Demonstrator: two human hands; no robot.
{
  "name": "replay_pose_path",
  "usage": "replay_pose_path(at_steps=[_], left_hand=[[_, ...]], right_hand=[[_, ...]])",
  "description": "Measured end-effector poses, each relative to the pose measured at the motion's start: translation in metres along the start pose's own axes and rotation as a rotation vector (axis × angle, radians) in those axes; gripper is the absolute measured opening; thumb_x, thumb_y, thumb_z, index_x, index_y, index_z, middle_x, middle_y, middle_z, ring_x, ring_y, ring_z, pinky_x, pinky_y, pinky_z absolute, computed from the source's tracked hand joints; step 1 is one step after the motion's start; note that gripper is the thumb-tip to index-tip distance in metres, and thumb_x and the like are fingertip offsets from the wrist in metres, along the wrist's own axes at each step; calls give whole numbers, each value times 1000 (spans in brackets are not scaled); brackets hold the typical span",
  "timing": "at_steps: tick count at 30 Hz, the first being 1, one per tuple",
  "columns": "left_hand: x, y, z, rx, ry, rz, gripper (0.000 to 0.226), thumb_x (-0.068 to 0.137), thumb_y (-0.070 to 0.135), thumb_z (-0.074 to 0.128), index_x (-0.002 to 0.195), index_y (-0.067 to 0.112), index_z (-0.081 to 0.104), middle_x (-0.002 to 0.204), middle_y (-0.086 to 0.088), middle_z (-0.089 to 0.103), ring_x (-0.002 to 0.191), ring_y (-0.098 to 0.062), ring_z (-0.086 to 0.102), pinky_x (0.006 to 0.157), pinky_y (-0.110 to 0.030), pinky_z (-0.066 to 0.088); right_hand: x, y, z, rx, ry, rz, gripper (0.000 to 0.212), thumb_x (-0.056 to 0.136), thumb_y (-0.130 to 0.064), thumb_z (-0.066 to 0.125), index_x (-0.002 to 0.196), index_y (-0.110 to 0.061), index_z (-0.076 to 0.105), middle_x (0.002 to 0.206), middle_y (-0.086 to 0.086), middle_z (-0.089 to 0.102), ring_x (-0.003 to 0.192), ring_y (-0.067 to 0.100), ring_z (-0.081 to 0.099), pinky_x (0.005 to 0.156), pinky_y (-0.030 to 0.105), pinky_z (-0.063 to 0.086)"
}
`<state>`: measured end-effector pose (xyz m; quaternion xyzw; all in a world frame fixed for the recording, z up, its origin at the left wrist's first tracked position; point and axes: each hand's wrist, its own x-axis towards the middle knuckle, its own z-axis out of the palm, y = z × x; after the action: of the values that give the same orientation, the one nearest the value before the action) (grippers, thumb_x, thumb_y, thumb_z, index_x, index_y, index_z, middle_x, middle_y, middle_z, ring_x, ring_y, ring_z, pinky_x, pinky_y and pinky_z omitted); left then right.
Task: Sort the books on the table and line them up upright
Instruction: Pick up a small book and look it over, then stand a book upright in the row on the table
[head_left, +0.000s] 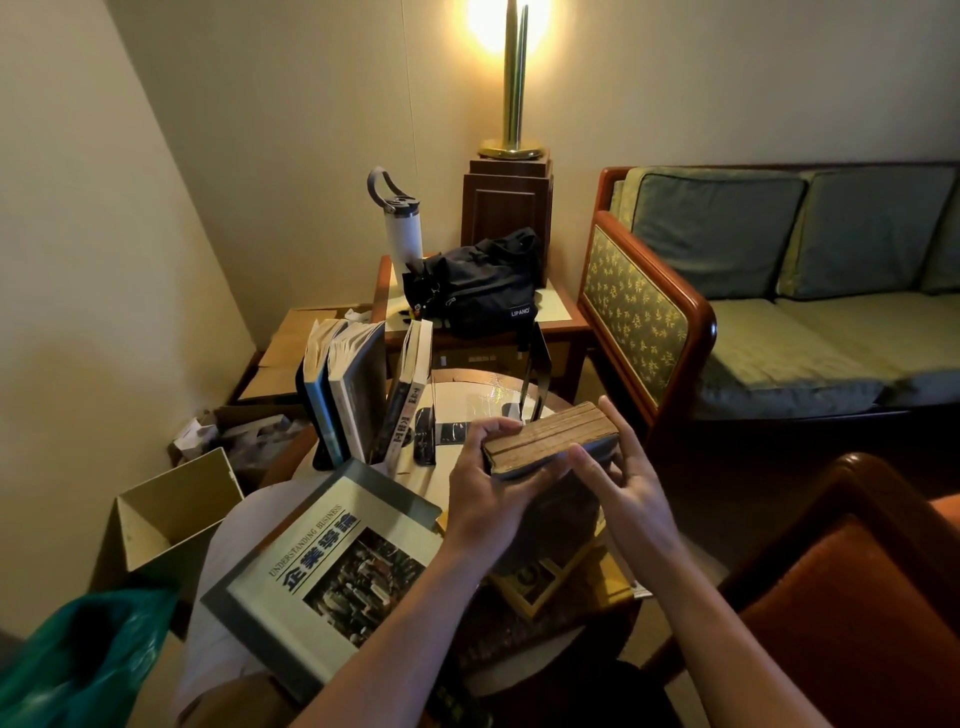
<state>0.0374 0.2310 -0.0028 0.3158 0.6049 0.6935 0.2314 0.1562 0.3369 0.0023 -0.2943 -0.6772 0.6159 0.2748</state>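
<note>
Hands both grip one volume: my left hand (480, 499) pinches the nearer end of a thick old book with yellowed page edges (550, 439), and my right hand (631, 491) cups the far end. I see it held level above the round pale tabletop (467, 408), right of the large grey textbook (332, 566) lying flat. Beyond that textbook stands a row of upright books (345, 395).

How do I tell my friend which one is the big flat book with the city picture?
Find the round table beside the green sofa. At its near left edge lies the big book, face up. Its grey-framed cover reads UNDERSTANDING BUSINESS over a city photo, while the books behind it stand upright.
</note>
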Motion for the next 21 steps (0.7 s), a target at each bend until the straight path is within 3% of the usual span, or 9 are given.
replay_pose_path(at_steps=[3, 7, 11, 13, 16, 18, 19, 21], left_hand=[[0, -3, -3, 53, 9, 23, 51, 73, 26, 83, 114, 29, 53, 118, 7, 64, 110, -4, 64, 83, -23, 57], [-8, -3, 0, 126, 65, 87, 49, 76, 28, 82, 116, 26, 54, 118, 9, 64, 107, 0, 65, 81, -19, 57], [-20, -1, 2, 179, 90, 121, 49, 81, 21, 81, 121, 24, 53, 116, 21, 58, 106, 16, 57, 78, -13, 55], [-25, 0, -1, 117, 17, 50, 51, 81, 20, 79, 122, 34, 52, 116, 16, 60, 104, 10, 60, 80, -25, 60], [-35, 4, -4, 42, -134, -10, 46, 79, 28, 65, 122, 38, 53, 101, 4, 67, 93, -12, 68, 79, -47, 61], [-42, 7, -2, -59, -213, -54, 45, 81, 27, 56, 125, 29, 53, 96, -3, 68, 89, -20, 67, 76, -43, 60], [-44, 9, -3, -114, -237, -81, 47, 80, 24, 52, 128, 22, 53, 97, -5, 69, 90, -21, 67, 74, -34, 60], [-45, 12, -7, -172, -262, -148, 55, 78, 22, 46, 132, 16, 54, 110, -8, 69, 99, -19, 66, 76, -24, 56]], right_hand=[[0, -3, 6, -6, 18, -2, 85, 66, -73, 70, 141, -65, 30, 150, -5, 37, 140, 30, 36, 108, 60, 42], [2, -7, 6, -1, -3, -5, 97, 63, -78, 70, 146, -62, 24, 159, -3, 31, 146, 29, 30, 113, 58, 37], [-3, -6, 11, 27, -10, 43, 104, 67, -76, 72, 150, -62, 10, 162, 0, 30, 144, 25, 37, 114, 57, 37], [-8, -11, 17, 35, 26, 86, 102, 74, -70, 67, 152, -57, 4, 162, 3, 29, 141, 27, 42, 112, 57, 40], [-7, -29, 29, -52, 63, 185, 104, 86, -60, 63, 155, -44, -13, 163, 12, 24, 142, 35, 38, 111, 50, 41], [-2, -43, 36, -184, 80, 241, 110, 89, -57, 65, 152, -41, -23, 163, 16, 22, 144, 41, 31, 108, 50, 44], [0, -48, 39, -251, 93, 249, 112, 89, -55, 66, 152, -40, -26, 161, 18, 25, 144, 42, 32, 108, 51, 43], [1, -51, 41, -355, 120, 226, 111, 91, -50, 66, 153, -38, -25, 155, 19, 38, 134, 38, 47, 108, 49, 45]])
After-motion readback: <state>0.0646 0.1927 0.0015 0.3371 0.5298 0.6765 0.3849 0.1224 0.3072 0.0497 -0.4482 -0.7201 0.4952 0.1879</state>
